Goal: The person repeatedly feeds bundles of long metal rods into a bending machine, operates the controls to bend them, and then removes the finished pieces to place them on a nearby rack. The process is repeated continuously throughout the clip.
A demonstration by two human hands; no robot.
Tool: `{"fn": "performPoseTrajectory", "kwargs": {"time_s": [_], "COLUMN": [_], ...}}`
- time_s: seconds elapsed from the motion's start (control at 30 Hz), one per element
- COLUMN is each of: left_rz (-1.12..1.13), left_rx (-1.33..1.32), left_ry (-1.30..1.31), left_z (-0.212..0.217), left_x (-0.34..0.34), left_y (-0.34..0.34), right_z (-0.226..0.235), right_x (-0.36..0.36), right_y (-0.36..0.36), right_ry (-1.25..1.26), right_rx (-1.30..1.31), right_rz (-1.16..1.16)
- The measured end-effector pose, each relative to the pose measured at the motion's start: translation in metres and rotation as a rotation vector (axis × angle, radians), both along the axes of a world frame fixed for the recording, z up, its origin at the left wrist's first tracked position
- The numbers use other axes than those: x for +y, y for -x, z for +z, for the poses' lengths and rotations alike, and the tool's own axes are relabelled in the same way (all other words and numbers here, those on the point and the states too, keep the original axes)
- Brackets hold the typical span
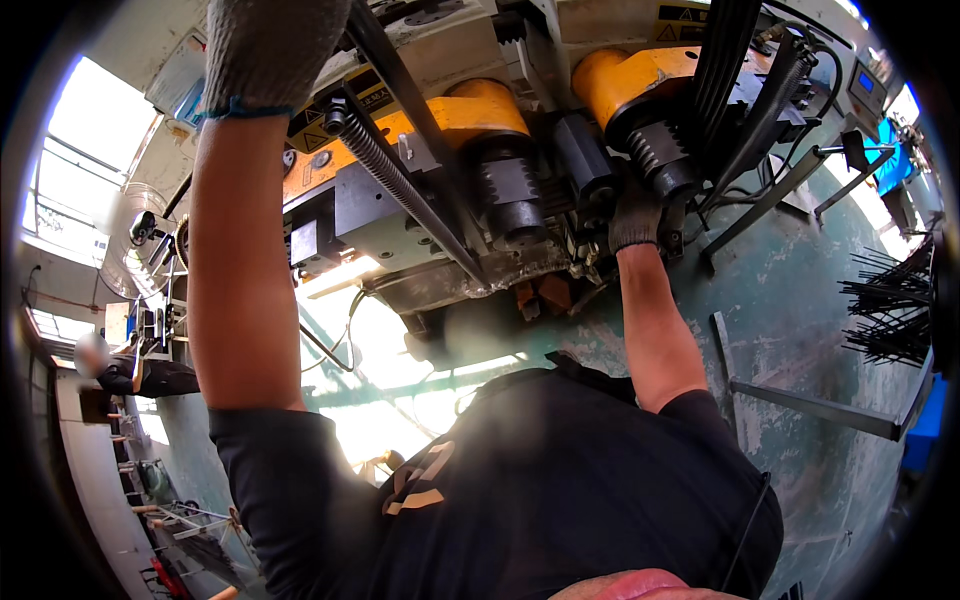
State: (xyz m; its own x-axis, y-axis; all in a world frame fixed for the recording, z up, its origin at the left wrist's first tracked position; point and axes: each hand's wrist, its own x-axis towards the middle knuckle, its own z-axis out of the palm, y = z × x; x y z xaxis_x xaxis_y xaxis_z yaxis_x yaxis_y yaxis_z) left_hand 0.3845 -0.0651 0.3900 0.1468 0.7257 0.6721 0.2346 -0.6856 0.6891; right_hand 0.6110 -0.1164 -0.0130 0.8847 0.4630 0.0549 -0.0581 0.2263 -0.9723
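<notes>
My left hand (pixel 270 60), in a grey knit glove with a blue-green cuff edge, is raised at the top left, and its fingers run past the picture's upper edge. Close beside it, a dark flat bar (pixel 400 90) slants down across the machine. My right hand (pixel 636 215), in a dark glove, reaches in under the orange-and-black machine, next to a ribbed black cylinder (pixel 662 155) and a dark hexagonal block (pixel 585 155). Shadow and machine parts hide its fingers, so any grip is unclear. A second ribbed cylinder (pixel 508 190) hangs to the left.
A long coil spring (pixel 405 190) slants between my arms. Metal stand legs (pixel 815 405) and a bundle of thin black rods (pixel 885 305) are at the right. A caged fan (pixel 135 235) and another person (pixel 145 375) are far left. A hanging cable (pixel 345 340) loops below the machine.
</notes>
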Motion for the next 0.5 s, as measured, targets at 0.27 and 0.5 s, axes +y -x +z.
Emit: {"fn": "performPoseTrajectory", "kwargs": {"time_s": [0.27, 0.5], "left_rz": [0.119, 0.079], "left_rx": [0.119, 0.127], "left_ry": [0.393, 0.351], "left_z": [0.008, -0.002], "left_x": [-0.069, -0.064], "left_y": [0.014, 0.031], "right_z": [-0.080, -0.024], "right_x": [0.004, -0.005], "right_y": [-0.021, 0.020], "right_ry": [0.235, 0.072], "right_rx": [-0.307, 0.377], "right_rz": [0.213, 0.244]}}
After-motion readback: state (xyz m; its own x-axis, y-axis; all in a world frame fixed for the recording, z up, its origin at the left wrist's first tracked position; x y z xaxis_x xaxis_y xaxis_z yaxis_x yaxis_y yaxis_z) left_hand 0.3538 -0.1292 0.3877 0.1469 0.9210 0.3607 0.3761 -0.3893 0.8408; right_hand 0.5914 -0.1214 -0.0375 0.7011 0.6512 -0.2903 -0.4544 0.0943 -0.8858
